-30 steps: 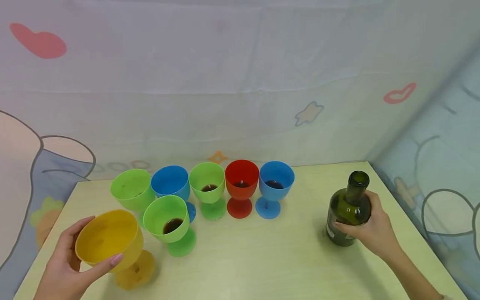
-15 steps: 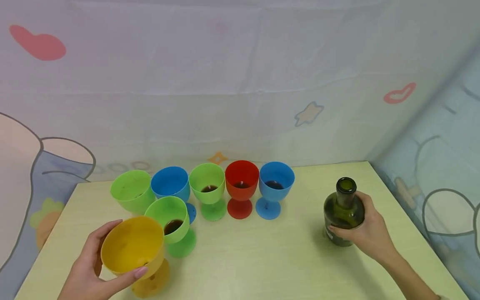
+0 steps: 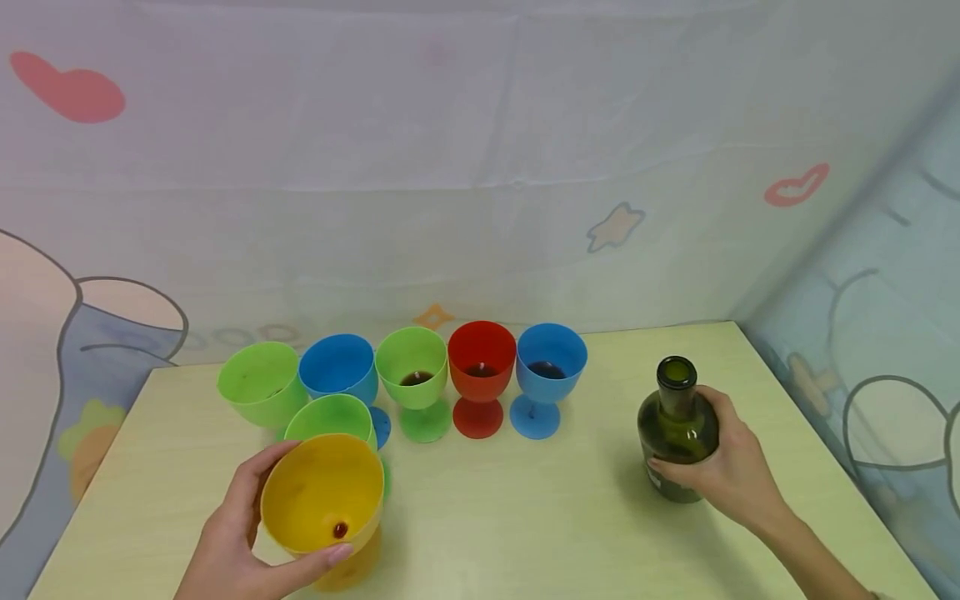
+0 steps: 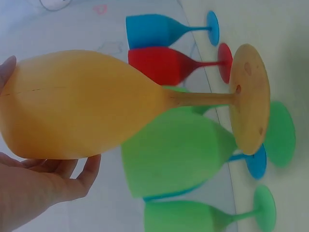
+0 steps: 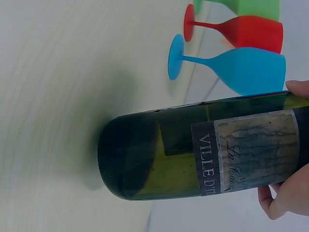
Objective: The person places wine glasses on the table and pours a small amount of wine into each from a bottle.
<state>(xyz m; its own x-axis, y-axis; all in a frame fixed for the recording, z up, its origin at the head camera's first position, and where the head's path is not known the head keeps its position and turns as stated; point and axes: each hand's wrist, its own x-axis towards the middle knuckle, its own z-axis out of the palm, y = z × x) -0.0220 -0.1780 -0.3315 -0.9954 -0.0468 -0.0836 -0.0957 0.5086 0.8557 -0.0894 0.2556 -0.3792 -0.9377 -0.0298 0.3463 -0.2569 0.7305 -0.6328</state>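
Observation:
My left hand holds a yellow goblet by its bowl, thumb in front and fingers behind. A small dark red drop shows inside the bowl. In the left wrist view the yellow goblet has its foot over the pale table. My right hand grips a dark green wine bottle around its body, nearly upright with its mouth uncovered. Dark liquid and a worn label show on the bottle in the right wrist view. A green goblet stands behind the yellow one, partly covered by it.
Along the back of the table stand a green goblet, a blue goblet, another green goblet, a red goblet and a second blue goblet. The right three hold dark liquid. A printed cloth hangs behind.
My left hand has carried the yellow goblet rightward, now overlapping the front green goblet. The bottle in my right hand has moved a little to the left.

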